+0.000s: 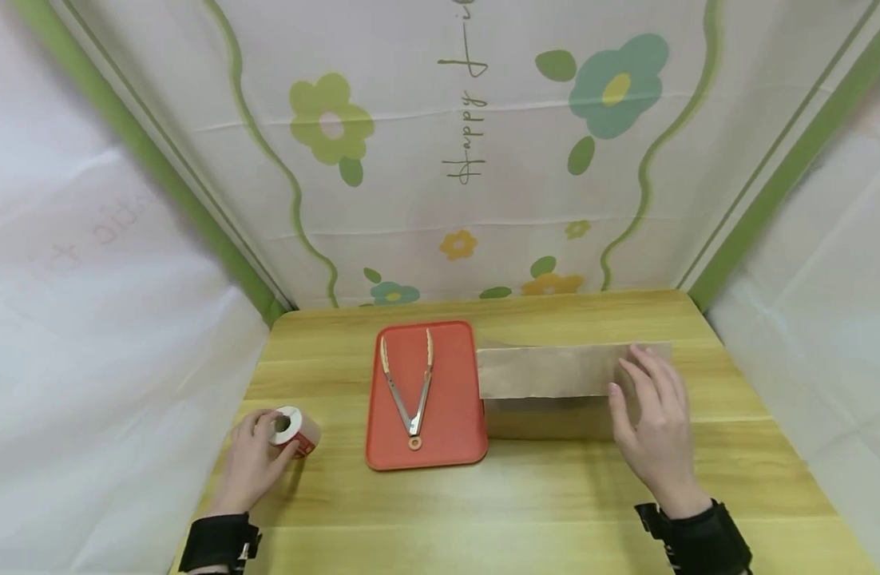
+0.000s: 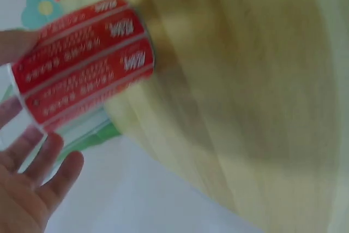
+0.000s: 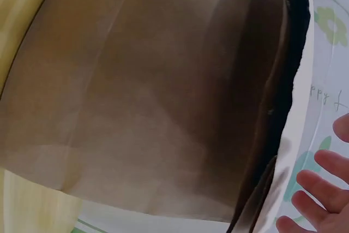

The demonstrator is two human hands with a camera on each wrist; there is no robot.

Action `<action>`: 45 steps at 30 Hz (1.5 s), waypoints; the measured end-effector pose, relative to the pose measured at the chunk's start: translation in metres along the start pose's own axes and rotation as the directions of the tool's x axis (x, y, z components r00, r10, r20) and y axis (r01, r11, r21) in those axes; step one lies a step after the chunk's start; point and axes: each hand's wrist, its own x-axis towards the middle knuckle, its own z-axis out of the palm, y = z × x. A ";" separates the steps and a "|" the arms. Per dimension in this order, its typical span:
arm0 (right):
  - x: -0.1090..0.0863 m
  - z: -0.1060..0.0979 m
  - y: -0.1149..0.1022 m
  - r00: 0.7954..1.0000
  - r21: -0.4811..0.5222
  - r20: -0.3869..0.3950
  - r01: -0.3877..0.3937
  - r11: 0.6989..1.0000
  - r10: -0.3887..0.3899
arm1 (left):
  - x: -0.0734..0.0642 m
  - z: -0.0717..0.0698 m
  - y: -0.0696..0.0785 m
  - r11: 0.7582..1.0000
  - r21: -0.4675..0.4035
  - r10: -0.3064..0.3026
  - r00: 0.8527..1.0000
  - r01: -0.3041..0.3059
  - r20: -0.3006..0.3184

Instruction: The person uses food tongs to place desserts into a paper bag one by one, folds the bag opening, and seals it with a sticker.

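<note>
My left hand pinches a roll of red and white printed labels by its end, fingers at the hollow core and thumb at the side. The roll is tilted, its core facing the hand; the left wrist view shows the red labels and a shadow on the wood. At the right, my right hand is at the right end of a brown paper bag, fingers spread and slightly bent. The bag's upper edge is a pale folded strip. Contact between fingertips and bag cannot be told. In the right wrist view the bag's mouth gapes slightly.
A red tray lies between the hands, left of the bag. On it rest metal tongs with pale tips, arms spread apart. Printed fabric walls enclose the wooden table at the back and sides.
</note>
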 end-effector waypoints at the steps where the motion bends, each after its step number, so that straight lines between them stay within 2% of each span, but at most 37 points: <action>1: -0.001 0.000 0.001 1.000 0.000 0.010 -0.001 1.000 0.001 | -0.001 -0.002 -0.002 1.000 -0.015 -0.014 1.000 0.014 0.022; 3: -0.002 0.001 0.003 1.000 -0.004 0.030 -0.003 1.000 0.003 | -0.002 -0.006 -0.005 0.999 -0.024 -0.036 0.997 0.037 0.063; 5: -0.003 0.002 0.004 0.999 -0.010 0.046 -0.002 1.000 0.002 | -0.004 -0.008 -0.009 1.000 -0.010 -0.023 0.995 0.024 0.094; 10: -0.002 0.003 0.003 1.000 -0.012 0.024 0.014 1.000 -0.014 | -0.004 -0.011 -0.013 0.993 0.065 0.095 0.989 -0.103 0.116; 12: -0.001 0.003 0.001 1.000 -0.008 0.002 0.025 1.000 -0.025 | -0.002 -0.012 -0.012 0.988 0.089 0.112 0.985 -0.124 0.127; 14: 0.000 0.004 -0.001 0.999 -0.005 -0.019 0.035 0.999 -0.035 | 0.002 -0.013 -0.009 0.988 0.103 0.099 0.982 -0.116 0.158; 17: 0.001 0.005 -0.005 0.998 0.001 -0.041 0.047 0.999 -0.047 | 0.008 -0.013 -0.002 0.990 0.126 0.031 0.972 -0.062 0.231; 19: 0.002 0.006 -0.007 0.997 0.006 -0.055 0.058 0.998 -0.058 | 0.010 -0.009 0.003 0.991 0.134 -0.006 0.971 -0.027 0.240; 21: 0.003 0.008 -0.010 0.995 0.013 -0.068 0.068 0.998 -0.067 | 0.011 -0.002 0.008 0.994 0.113 -0.033 0.978 0.010 0.205; 24: 0.005 0.012 -0.013 0.992 0.027 -0.090 0.088 0.996 -0.085 | 0.009 0.011 0.014 0.999 0.033 -0.034 0.996 0.031 0.087; 27: 0.007 0.015 -0.015 0.990 0.040 -0.109 0.100 0.994 -0.095 | 0.009 0.021 0.019 0.998 -0.055 -0.031 0.999 0.030 -0.030; 32: 0.008 0.019 -0.018 0.989 0.055 -0.105 0.108 0.993 -0.102 | 0.014 0.026 0.039 0.993 -0.115 -0.021 0.981 -0.002 -0.192; 37: 0.010 0.026 -0.024 0.992 0.077 -0.086 0.103 0.992 -0.096 | 0.029 0.022 0.071 0.982 -0.152 0.060 0.946 -0.113 -0.317; 39: 0.012 0.028 -0.027 0.993 0.086 -0.074 0.103 0.991 -0.096 | 0.034 0.020 0.086 0.976 -0.167 0.077 0.939 -0.140 -0.336; 44: 0.018 0.035 -0.038 0.993 0.130 -0.043 0.115 0.985 -0.110 | 0.044 0.018 0.127 0.968 -0.209 0.061 0.938 -0.139 -0.341; 45: 0.020 0.037 -0.041 0.993 0.140 -0.041 0.118 0.983 -0.114 | 0.046 0.018 0.134 0.964 -0.221 0.062 0.934 -0.147 -0.351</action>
